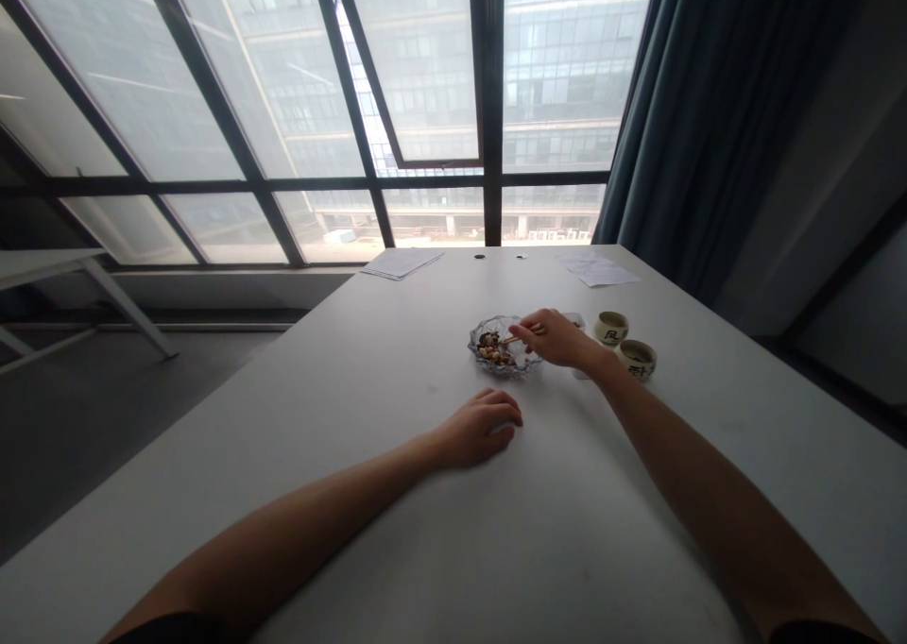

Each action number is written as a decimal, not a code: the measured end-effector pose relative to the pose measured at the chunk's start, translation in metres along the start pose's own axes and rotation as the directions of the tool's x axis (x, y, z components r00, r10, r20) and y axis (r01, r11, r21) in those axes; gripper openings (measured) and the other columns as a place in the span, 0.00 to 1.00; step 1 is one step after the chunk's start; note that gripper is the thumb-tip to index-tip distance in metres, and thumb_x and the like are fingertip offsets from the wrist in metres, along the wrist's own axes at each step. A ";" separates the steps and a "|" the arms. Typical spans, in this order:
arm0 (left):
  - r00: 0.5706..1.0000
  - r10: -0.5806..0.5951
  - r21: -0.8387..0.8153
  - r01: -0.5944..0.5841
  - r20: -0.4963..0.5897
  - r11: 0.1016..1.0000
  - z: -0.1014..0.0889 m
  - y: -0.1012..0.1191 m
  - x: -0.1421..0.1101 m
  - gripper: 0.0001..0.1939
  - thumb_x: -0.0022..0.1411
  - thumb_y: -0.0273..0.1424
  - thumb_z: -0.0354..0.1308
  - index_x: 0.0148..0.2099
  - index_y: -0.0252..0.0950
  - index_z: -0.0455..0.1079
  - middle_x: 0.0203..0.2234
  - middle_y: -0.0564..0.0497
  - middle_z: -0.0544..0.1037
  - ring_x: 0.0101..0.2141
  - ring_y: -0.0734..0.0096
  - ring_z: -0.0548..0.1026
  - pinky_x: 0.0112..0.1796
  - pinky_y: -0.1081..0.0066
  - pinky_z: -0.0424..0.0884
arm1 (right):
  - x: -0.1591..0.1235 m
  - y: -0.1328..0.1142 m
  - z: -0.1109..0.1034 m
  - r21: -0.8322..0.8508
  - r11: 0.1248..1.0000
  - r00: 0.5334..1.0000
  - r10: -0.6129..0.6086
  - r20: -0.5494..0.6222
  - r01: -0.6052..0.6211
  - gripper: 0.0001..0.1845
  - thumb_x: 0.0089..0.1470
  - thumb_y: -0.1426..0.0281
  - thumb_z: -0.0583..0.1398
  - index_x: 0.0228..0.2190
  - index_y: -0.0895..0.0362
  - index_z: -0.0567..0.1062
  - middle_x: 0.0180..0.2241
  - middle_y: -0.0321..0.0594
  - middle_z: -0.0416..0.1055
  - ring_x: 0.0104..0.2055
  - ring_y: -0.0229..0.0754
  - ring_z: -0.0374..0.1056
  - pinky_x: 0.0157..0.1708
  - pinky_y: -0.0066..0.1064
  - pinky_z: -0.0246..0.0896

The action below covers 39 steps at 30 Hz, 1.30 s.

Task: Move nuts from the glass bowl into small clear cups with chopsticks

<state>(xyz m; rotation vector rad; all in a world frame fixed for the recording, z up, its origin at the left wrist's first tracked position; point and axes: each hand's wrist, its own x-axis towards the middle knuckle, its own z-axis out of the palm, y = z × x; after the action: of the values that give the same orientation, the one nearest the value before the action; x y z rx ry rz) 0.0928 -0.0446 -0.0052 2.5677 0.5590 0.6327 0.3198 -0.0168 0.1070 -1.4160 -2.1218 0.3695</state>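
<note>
Keep the chopsticks point(533, 330) pinched steadily in the fingers of the right hand point(559, 339), tips low over the brown food morsels point(488, 347) in the cut-glass dish point(476, 344) at twelve o'clock, the left hand point(482, 429) resting empty, fingers loosely curled together, on the worktop point(318, 455).

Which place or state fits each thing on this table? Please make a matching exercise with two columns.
Things:
1. Right hand
2. Left hand
3. Glass dish
4. Sheets of paper

Places and states:
A. Lying near the far edge of the white table
B. Holding brown food pieces
C. Resting on the table, closer to the person than the dish
D. Gripping chopsticks over the dish

Pairs: 1-D, 2-C, 3-B, 4-A
</note>
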 end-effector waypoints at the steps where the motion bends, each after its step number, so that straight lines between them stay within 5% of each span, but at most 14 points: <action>1: 1.000 -0.001 -0.001 0.001 0.000 1.000 0.000 0.000 0.000 0.10 0.67 0.26 0.58 0.49 0.40 0.76 0.48 0.47 0.78 0.51 0.59 0.72 0.57 0.63 0.69 | 0.000 0.000 0.000 -0.004 1.000 1.000 0.001 0.000 -0.001 0.25 0.65 0.54 0.57 0.25 0.59 0.79 0.22 0.42 0.75 0.26 0.42 0.69 0.27 0.29 0.56; 39: 1.000 -0.008 0.010 0.008 0.014 1.000 -0.001 0.002 0.001 0.11 0.67 0.27 0.58 0.49 0.40 0.76 0.49 0.46 0.78 0.51 0.58 0.72 0.57 0.61 0.69 | 0.001 -0.002 0.009 -0.103 0.992 0.995 -0.061 0.076 0.069 0.20 0.67 0.62 0.58 0.29 0.59 0.81 0.29 0.44 0.79 0.28 0.40 0.69 0.30 0.28 0.55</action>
<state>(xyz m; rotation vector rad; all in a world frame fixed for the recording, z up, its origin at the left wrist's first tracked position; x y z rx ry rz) 0.0938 -0.0452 -0.0028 2.5758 0.5688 0.6098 0.3130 -0.0164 0.1011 -1.4070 -2.2699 0.2915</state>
